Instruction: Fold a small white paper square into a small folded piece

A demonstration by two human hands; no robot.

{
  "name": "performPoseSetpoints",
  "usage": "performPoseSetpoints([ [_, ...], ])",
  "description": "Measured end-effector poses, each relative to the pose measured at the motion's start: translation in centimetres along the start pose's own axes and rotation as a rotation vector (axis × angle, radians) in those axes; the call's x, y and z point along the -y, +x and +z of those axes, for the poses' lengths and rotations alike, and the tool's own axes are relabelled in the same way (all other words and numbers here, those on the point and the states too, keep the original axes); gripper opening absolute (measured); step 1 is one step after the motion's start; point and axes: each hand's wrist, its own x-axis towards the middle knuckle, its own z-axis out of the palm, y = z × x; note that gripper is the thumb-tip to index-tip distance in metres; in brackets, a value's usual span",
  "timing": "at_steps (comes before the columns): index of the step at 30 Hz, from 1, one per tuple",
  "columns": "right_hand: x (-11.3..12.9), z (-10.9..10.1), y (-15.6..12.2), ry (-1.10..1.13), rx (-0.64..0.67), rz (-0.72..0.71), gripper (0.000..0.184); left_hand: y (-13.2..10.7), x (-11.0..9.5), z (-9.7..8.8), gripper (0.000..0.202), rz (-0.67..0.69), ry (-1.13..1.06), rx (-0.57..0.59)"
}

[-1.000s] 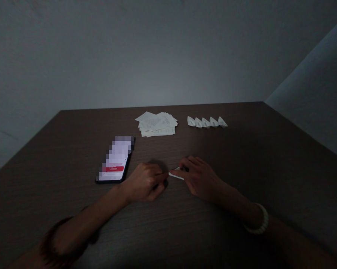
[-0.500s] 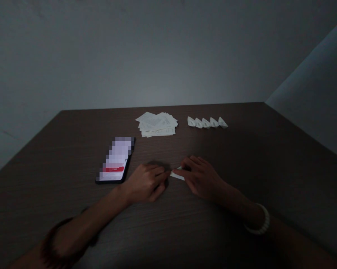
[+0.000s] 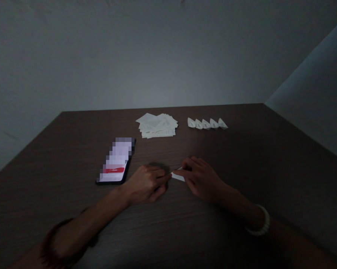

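The right fingers (image 3: 188,167) pinch a white paper strip (image 3: 178,176); the left fingers (image 3: 163,178) curl just beside its end, their grip unclear.

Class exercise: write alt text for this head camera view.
The left hand and right hand hold a folded white paper strip on a dark wooden table. Beyond lie a stack of paper, five small paper boats in a row, and a phone with a blurred screen.

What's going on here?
A person has a narrow strip of folded white paper between both hands on a dark wooden table. The right hand pinches it; the left hand has its fingertips at the other end. Farther off lie a loose stack of paper sheets, a row of five small folded paper boats and a smartphone.
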Motion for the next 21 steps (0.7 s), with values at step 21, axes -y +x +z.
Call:
performPoseSetpoints([
  [21, -1.7, -1.3, -0.9, 0.044, -0.039, 0.062, 0.028, 0.2, -0.4, -0.3, 0.026, -0.077, -0.059, -0.003],
])
